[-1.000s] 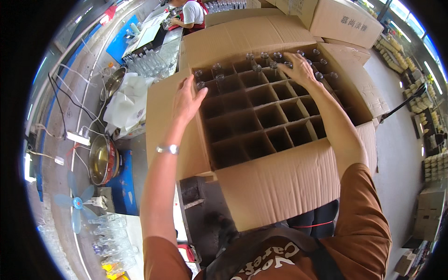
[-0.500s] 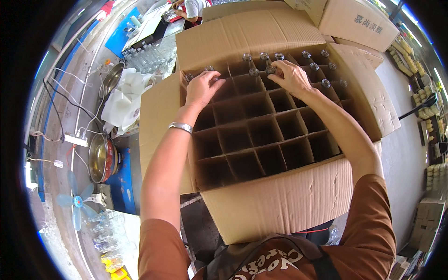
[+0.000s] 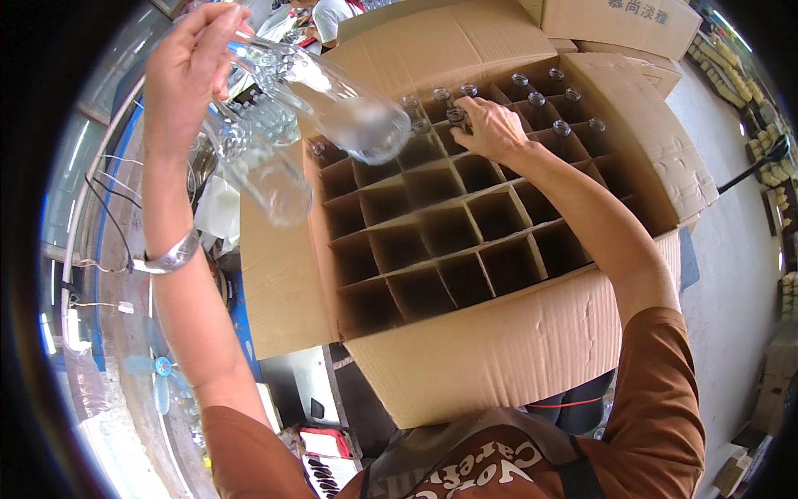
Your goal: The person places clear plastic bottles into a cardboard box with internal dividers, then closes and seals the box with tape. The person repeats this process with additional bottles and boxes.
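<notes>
Two clear glass bottles, one (image 3: 337, 104) in front of the other (image 3: 262, 170), hang tilted over the left edge of a cardboard box (image 3: 499, 341). My left hand (image 3: 187, 79), wearing a silver bangle, is closed around their necks. Inside the box, cardboard dividers (image 3: 465, 218) form a grid of cells. Bottle necks, such as one (image 3: 536, 100) at the back right, poke up from several of the far cells. My right hand (image 3: 497, 131) reaches in there, fingers closed on the neck of a glass bottle (image 3: 456, 117); its body is hidden in the cell.
Box flaps fold outward on all sides, including the left flap (image 3: 278, 283). Another carton (image 3: 615, 25) stands behind at the right. A person (image 3: 332, 18) works at the far left, near grouped clear bottles (image 3: 266, 116). A blue fan (image 3: 162, 368) sits at the lower left.
My left hand has risen out of the box toward the upper left, bringing up two bottles. My right hand stays near the same bottle neck; the view has shifted slightly.
</notes>
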A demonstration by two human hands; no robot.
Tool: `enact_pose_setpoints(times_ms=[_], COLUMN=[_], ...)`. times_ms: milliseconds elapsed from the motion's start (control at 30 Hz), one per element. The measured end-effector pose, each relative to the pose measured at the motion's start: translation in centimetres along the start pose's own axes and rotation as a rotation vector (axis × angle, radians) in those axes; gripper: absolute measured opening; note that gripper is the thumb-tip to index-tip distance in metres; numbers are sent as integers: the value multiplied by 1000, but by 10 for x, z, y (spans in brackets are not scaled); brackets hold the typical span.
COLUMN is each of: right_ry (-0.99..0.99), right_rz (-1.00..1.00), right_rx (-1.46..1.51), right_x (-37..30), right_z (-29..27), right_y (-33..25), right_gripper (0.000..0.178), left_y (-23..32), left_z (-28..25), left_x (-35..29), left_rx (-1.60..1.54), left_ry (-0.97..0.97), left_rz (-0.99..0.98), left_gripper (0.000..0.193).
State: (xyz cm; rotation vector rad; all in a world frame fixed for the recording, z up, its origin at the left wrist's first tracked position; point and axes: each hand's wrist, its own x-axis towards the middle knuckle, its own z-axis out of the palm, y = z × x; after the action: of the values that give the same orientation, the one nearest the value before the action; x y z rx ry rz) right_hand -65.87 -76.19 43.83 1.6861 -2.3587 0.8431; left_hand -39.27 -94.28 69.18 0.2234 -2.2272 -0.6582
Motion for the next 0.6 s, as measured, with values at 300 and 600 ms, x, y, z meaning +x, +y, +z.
enact_pose_setpoints(times_ms=[300, 600], right_ry=[30, 37], right_rz=[-12, 1], right_rx=[-8, -7], right_x=[3, 3], right_z=[10, 11], right_y=[0, 0], right_gripper=[41, 42], left_y=[-77, -73], left_z=[164, 227], left_x=[-23, -45], left_rx=[-166, 469], left_ry=[-1002, -975], left_rz=[-660, -461], left_gripper=[41, 28])
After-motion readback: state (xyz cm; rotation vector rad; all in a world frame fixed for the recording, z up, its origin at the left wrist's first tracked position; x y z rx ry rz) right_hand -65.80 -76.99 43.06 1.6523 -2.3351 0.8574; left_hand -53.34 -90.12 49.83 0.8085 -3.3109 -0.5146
